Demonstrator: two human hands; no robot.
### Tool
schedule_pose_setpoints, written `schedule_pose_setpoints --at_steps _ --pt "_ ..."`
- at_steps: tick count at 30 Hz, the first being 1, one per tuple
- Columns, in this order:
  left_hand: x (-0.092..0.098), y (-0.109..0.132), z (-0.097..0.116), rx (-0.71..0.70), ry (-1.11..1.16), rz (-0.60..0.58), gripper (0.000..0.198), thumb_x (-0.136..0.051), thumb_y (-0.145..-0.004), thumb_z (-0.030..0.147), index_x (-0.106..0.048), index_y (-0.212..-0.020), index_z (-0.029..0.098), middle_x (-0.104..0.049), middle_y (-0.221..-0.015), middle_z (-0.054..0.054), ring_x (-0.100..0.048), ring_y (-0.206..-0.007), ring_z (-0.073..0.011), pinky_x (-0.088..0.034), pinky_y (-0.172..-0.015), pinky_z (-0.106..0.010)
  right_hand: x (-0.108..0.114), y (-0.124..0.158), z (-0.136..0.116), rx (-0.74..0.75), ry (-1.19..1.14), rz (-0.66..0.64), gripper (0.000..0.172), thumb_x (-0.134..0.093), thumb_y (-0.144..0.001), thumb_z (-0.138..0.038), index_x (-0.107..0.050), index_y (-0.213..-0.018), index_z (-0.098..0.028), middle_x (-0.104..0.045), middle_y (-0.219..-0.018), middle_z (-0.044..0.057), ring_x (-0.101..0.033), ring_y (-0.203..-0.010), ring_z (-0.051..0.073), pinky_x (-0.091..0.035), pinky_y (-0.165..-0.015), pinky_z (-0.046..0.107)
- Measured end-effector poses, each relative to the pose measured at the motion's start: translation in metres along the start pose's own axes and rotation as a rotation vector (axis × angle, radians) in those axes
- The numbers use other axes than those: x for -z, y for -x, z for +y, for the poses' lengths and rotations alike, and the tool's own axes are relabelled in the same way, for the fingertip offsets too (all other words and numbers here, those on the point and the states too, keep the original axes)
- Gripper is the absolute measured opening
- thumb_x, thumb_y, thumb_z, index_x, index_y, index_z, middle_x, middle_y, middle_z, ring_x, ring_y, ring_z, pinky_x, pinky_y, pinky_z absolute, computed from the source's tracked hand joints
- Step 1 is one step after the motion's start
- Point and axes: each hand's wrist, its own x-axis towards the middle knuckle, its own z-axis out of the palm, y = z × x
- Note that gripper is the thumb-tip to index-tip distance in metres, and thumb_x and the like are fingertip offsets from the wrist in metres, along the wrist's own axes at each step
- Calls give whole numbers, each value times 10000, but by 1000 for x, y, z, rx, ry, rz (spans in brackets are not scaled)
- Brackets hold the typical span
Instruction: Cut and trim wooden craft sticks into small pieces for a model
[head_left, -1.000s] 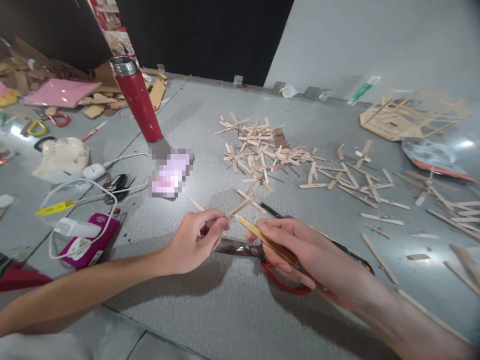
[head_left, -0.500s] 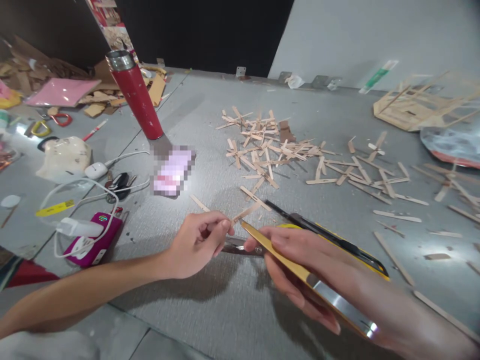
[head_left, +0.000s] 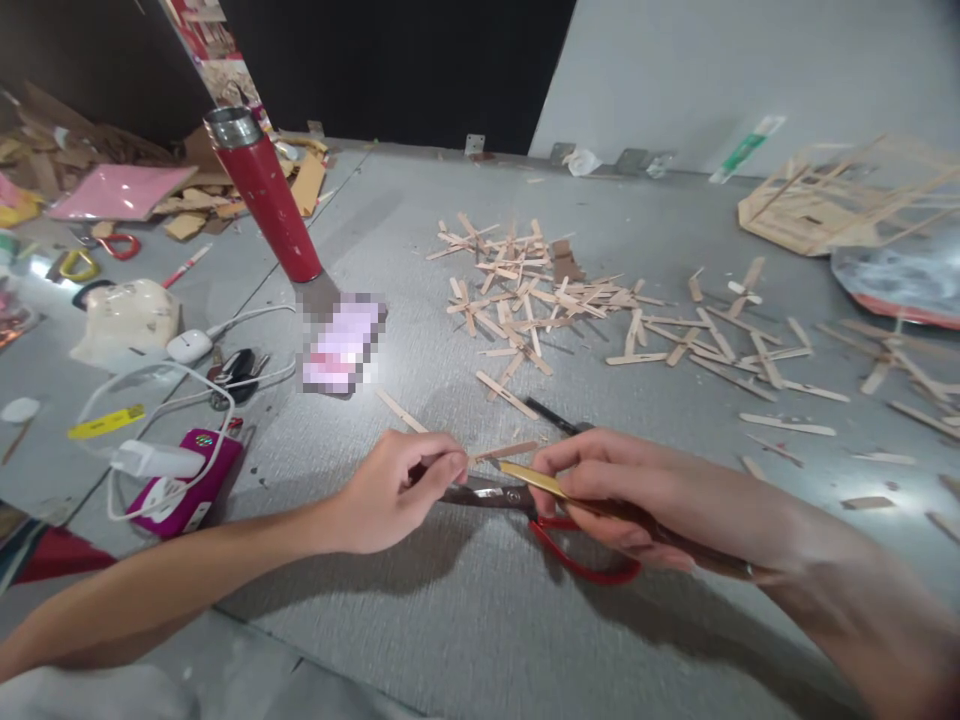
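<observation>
Pinching left hand (head_left: 401, 490): thumb and fingertips together on one end of a thin wooden stick (head_left: 514, 450), whose free end points right, just beyond the scissors (head_left: 513, 496).
Right hand (head_left: 637, 490): grip clamped around a slim gold-coloured tool (head_left: 534, 479), tip close to the stick; contact I cannot tell.
Wooden stick: probably very light, dry and stiff, hardly slippery, yet apt to snap or split along the grain; best held by its flat faces, close to the tool tip, without hard squeezing.
Stick's pinched end: hidden inside the left fingers.
Gold tool's tip: too small to say whether it is a blade.
Scissor points: behind the left hand.
Black tool (head_left: 553, 417): mostly covered by the right hand.
</observation>
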Motion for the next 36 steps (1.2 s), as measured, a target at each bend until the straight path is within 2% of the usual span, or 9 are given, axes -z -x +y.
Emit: schedule_pose_setpoints --at_steps 5,11,18,20,25,27,32,34,36 --pt "-6 -1 -4 70 -76 66 324 -450 -1027 331 -585 -797 146 -420 -577 66 -353 -493 -70 -264 -471 -184 -2 -19 11 -14 -2 -102 421 -645 -901 -550 -447 -711 -231 -348 -449 -132 -192 -318 23 -102 -334 205" --pt "-7 -2 -14 23 -253 142 313 -435 -1024 286 -546 -759 163 -385 -565 76 -352 -508 -74 -267 -514 -199 -24 -38 29 127 8 174 373 -565 -925 -584 -541 -819 -228 -289 -439 -145 -168 -350 54 -154 -337 199" --pt "-15 4 -14 -97 -375 87 266 -427 -1021 231 -554 -795 172 -422 -586 77 -353 -484 -65 -271 -517 -198 23 -26 8 40 292 -137 401 -533 -964 -554 -541 -741 -222 -308 -451 -116 -160 -408 79 -137 -395 241" --pt "-17 4 -16 -101 -401 163 248 -426 -1018 229 -564 -820 173 -429 -575 77 -379 -473 -70 -275 -511 -200 10 -31 16 125 342 2 386 -486 -987 -515 -490 -723 -234 -327 -470 -102 -220 -432 95 -197 -439 250" --pt "-15 3 -18 -113 -430 284 221 -447 -1008 216 -577 -835 170 -451 -564 79 -385 -466 -71 -284 -502 -194 -41 -43 38 427 676 629 315 -411 -976 -334 -398 -676 -238 -484 -621 -12 -396 -609 154 -294 -606 307" --pt "-13 4 -16 -142 -430 267 222 -443 -1011 209 -582 -844 165 -445 -564 81 -373 -460 -67 -282 -498 -190 -37 -39 35 388 656 540 336 -414 -982 -347 -398 -665 -236 -465 -601 -21 -383 -591 144 -294 -591 299" --pt "-12 4 -13 -206 -434 163 243 -430 -1013 207 -584 -830 165 -416 -570 80 -328 -463 -64 -259 -492 -189 16 -24 9 105 360 -18 416 -519 -961 -553 -448 -699 -238 -314 -471 -107 -173 -438 93 -161 -422 257" --pt "-12 4 -15 -198 -436 135 252 -418 -1014 209 -582 -827 166 -435 -586 71 -330 -475 -67 -268 -500 -192 21 -23 7 98 377 -61 437 -529 -950 -591 -453 -702 -240 -299 -466 -112 -149 -439 92 -149 -421 258" --pt "-12 3 -16 -164 -441 140 254 -414 -1013 209 -575 -820 170 -426 -585 71 -345 -481 -70 -278 -510 -195 7 -27 15 155 435 56 427 -482 -980 -547 -441 -687 -239 -316 -494 -92 -204 -465 102 -195 -465 261"
